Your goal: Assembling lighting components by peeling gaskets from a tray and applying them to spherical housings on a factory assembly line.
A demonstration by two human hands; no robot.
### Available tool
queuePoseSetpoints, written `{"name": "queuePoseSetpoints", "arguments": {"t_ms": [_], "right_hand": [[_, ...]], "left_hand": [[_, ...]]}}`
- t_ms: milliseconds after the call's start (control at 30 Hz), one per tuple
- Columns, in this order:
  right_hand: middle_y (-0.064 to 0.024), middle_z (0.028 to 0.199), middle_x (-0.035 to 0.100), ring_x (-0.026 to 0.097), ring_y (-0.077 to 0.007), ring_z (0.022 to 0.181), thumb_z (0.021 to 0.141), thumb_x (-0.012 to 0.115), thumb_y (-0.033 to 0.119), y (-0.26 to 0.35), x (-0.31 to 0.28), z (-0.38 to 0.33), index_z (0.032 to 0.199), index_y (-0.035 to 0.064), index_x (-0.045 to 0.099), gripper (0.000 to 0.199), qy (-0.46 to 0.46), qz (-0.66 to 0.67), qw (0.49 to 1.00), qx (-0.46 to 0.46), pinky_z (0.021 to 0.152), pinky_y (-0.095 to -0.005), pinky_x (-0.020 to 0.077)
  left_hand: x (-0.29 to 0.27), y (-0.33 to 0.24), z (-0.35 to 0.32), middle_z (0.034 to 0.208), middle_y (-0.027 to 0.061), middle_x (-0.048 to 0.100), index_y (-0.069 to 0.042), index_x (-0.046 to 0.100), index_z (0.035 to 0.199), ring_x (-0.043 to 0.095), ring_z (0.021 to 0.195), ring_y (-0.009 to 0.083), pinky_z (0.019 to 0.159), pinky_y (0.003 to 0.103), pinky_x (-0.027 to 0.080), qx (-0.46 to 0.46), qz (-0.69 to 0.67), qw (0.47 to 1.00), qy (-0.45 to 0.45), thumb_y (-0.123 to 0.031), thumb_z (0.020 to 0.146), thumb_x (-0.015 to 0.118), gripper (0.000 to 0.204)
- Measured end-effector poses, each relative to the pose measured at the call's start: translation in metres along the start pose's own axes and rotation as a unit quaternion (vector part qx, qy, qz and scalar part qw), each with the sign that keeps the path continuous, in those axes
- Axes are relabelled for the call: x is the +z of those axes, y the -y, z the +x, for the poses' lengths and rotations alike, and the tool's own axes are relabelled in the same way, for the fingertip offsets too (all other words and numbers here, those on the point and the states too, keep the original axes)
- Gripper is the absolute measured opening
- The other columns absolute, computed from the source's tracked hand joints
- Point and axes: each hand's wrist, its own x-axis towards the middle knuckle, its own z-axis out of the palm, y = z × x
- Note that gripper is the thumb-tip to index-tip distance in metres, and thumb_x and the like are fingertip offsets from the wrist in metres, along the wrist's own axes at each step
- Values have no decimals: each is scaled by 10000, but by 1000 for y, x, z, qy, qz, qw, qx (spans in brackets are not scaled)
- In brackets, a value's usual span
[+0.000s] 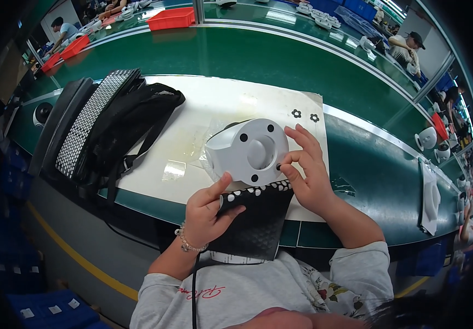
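A white round plastic housing with a flat disc face and several black dots lies on a white mat in front of me. My right hand touches the housing's right edge, thumb and forefinger pinched at a black dot. My left hand grips the near corner of a black sheet lined with small white pads, held just below the housing. Two small black flower-shaped pieces lie on the mat beyond my right hand.
A black mesh backpack lies on the mat's left side. Clear plastic film lies left of the housing. A green conveyor runs behind with red bins. More white housings sit at right. Other people work farther off.
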Motion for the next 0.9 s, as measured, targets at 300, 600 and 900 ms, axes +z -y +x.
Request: {"name": "queuePoseSetpoints", "arguments": {"t_ms": [300, 600, 900], "right_hand": [[-105, 1104, 551, 426, -267, 1144, 772, 604, 179, -17, 4, -12, 878, 104, 601, 130, -78, -245, 943, -210, 977, -417, 235], [-46, 965, 533, 494, -108, 871, 799, 638, 238, -5, 12, 8, 1021, 30, 510, 330, 4, 490, 824, 285, 777, -237, 391], [-51, 950, 567, 550, -123, 871, 816, 595, 179, -69, -41, 43, 1010, 39, 524, 250, -89, 333, 903, 256, 783, -279, 430]], "left_hand": [[-2, -3, 1, 1203, 163, 520, 38, 605, 746, 587, 660, 209, 600, 265, 473, -14, 3, 1000, 5, -39, 580, 752, 235], [-5, -2, 5, 1229, 226, 472, 29, 486, 602, 633, 750, 242, 641, 296, 507, 31, 8, 999, 36, -11, 564, 762, 281], [-9, -6, -5, 1167, 177, 532, 15, 637, 868, 612, 845, 216, 733, 290, 473, -32, -11, 999, 41, -11, 633, 698, 244]]}}
